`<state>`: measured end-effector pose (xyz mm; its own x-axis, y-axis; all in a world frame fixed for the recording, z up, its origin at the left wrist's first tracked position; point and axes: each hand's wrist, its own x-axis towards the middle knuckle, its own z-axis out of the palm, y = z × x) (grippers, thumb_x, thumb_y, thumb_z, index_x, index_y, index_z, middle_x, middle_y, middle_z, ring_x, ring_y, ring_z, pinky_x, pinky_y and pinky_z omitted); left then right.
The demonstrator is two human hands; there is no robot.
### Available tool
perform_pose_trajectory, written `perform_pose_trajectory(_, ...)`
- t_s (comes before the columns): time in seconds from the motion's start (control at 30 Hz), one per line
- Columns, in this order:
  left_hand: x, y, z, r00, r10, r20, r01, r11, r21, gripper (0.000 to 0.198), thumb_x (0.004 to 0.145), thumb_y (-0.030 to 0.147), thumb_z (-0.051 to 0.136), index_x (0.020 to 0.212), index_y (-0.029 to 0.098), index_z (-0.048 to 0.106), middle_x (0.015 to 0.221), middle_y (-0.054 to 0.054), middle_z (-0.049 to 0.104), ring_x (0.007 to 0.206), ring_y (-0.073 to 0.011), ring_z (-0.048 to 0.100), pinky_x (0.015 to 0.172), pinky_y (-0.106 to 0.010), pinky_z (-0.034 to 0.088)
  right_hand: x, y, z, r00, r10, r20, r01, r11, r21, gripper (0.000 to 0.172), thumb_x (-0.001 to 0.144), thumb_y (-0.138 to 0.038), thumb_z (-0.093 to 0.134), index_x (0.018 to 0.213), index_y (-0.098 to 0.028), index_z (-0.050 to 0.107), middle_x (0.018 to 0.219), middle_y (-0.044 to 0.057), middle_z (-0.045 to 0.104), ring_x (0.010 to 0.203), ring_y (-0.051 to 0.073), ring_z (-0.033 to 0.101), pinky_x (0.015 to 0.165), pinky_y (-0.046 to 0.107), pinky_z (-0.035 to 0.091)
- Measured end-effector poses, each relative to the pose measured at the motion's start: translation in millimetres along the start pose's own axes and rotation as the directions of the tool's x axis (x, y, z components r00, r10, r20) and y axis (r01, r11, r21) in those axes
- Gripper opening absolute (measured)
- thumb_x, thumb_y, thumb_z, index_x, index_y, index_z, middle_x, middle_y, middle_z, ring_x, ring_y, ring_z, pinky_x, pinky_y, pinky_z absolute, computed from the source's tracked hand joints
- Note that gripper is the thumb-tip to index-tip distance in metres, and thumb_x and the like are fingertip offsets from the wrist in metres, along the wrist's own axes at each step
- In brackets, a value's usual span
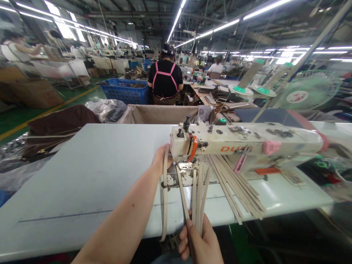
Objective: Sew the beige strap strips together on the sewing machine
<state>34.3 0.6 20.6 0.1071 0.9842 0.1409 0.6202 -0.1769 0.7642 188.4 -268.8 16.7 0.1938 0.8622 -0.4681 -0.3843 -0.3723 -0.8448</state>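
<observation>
A long white worktable (82, 176) ran across the view, and on it stood a cream sewing machine (242, 141), its arm lying left to right with the needle end at the left. Beside the machine's base, a fanned stack of tan strips (236, 190) lay on the table, slanting toward the near edge.

The right hand (200, 240) was low at the near edge, fingers closed around the near ends of several narrow strips (198, 194). Their long axis ran away from the person, straight up toward the needle area. The left hand (162, 159) reached across the table to the machine's head, and was the nearer hand to the needle. One strip (165, 190) hung down from it over the table edge.

The left fingers were tucked behind the machine's end, so their grip could not be told. The needle and presser foot were hard to make out.
</observation>
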Motion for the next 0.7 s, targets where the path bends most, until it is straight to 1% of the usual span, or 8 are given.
perform_pose_trajectory(0.13, -1.2, -1.0, 1.3, 1.0, -0.007, -0.029, 0.007, 1.0, -0.009, 0.033, 0.093, 0.021, 0.074, 0.123, 0.021, 0.088, 0.128, -0.013, 0.09, 0.128, -0.0401, 0.081, 0.119, -0.053, 0.063, 0.6, 0.5, 1.1, 1.0, -0.005, -0.008, 0.004, 1.0, -0.012, 0.086, 0.074, -0.088, 0.098, 0.116, -0.018, 0.069, 0.065, -0.003, 0.078, 0.044, 0.015, 0.069, 0.041, 0.022, 0.049)
perform_pose_trajectory(0.3, -2.4, -2.4, 3.4, 0.999, -0.017, -0.028, 0.014, 0.994, -0.104, 0.036, 0.095, 0.027, 0.074, 0.129, 0.023, 0.086, 0.133, -0.01, 0.089, 0.13, -0.0387, 0.08, 0.12, -0.051, 0.063, 0.0, -0.4, 1.6, 1.0, -0.015, -0.01, 0.015, 1.0, -0.021, 0.086, 0.074, -0.089, 0.098, 0.114, -0.018, 0.069, 0.065, -0.004, 0.077, 0.045, 0.013, 0.068, 0.042, 0.02, 0.047)
perform_pose_trajectory(0.43, -1.6, -5.4, -2.2, 0.999, -0.03, -0.042, 0.025, 0.993, -0.113, 0.026, 0.094, 0.022, 0.071, 0.115, 0.02, 0.087, 0.129, -0.011, 0.089, 0.132, -0.0394, 0.079, 0.121, -0.052, 0.064, -1.1, -1.1, 0.6, 1.0, -0.012, -0.01, 0.011, 1.0, -0.019, 0.087, 0.073, -0.089, 0.098, 0.115, -0.019, 0.069, 0.063, -0.005, 0.075, 0.042, 0.013, 0.066, 0.04, 0.02, 0.044)
perform_pose_trajectory(0.5, -3.6, -10.1, -5.7, 1.0, 0.009, -0.008, -0.009, 0.997, -0.074, 0.029, 0.086, 0.017, 0.076, 0.114, 0.018, 0.085, 0.133, -0.012, 0.087, 0.138, -0.0391, 0.076, 0.127, -0.054, 0.06, -1.3, 0.2, -0.4, 1.0, -0.013, -0.016, 0.013, 1.0, -0.015, 0.086, 0.073, -0.087, 0.099, 0.116, -0.019, 0.07, 0.063, -0.005, 0.075, 0.042, 0.013, 0.066, 0.04, 0.019, 0.043)
perform_pose_trajectory(0.53, -5.7, -13.3, -7.0, 0.999, 0.033, 0.024, -0.032, 0.998, -0.053, 0.041, 0.081, 0.016, 0.082, 0.121, 0.018, 0.084, 0.139, -0.013, 0.085, 0.143, -0.0398, 0.073, 0.131, -0.055, 0.056, -1.3, 1.3, -1.0, 1.0, -0.015, -0.018, 0.015, 1.0, -0.014, 0.085, 0.073, -0.087, 0.099, 0.116, -0.019, 0.07, 0.063, -0.005, 0.075, 0.042, 0.013, 0.066, 0.04, 0.019, 0.043)
perform_pose_trajectory(0.63, -14.2, -24.6, -8.0, 0.989, 0.089, 0.114, -0.088, 0.996, -0.013, 0.097, 0.061, 0.02, 0.101, 0.153, 0.019, 0.07, 0.161, -0.017, 0.072, 0.158, -0.0457, 0.061, 0.139, -0.063, 0.046, -1.3, 5.1, -3.3, 1.0, -0.024, -0.012, 0.024, 1.0, -0.013, 0.085, 0.074, -0.087, 0.099, 0.116, -0.019, 0.069, 0.063, -0.005, 0.075, 0.042, 0.013, 0.065, 0.039, 0.019, 0.043)
perform_pose_trajectory(0.67, -16.7, -28.4, -7.5, 0.986, 0.104, 0.131, -0.104, 0.995, -0.004, 0.111, 0.057, 0.023, 0.106, 0.159, 0.02, 0.065, 0.165, -0.018, 0.069, 0.162, -0.0482, 0.057, 0.141, -0.066, 0.043, -1.4, 6.4, -4.3, 1.0, -0.027, -0.01, 0.027, 1.0, -0.015, 0.085, 0.074, -0.086, 0.098, 0.116, -0.019, 0.069, 0.063, -0.005, 0.075, 0.042, 0.013, 0.065, 0.039, 0.019, 0.043)
perform_pose_trajectory(0.7, -18.6, -31.9, -6.6, 0.983, 0.116, 0.142, -0.118, 0.993, 0.007, 0.118, 0.053, 0.028, 0.109, 0.162, 0.021, 0.062, 0.167, -0.018, 0.066, 0.165, -0.0506, 0.053, 0.141, -0.069, 0.041, -1.5, 7.5, -5.4, 1.0, -0.028, -0.011, 0.028, 0.999, -0.018, 0.085, 0.074, -0.086, 0.098, 0.116, -0.019, 0.069, 0.062, -0.006, 0.074, 0.042, 0.013, 0.065, 0.039, 0.019, 0.044)
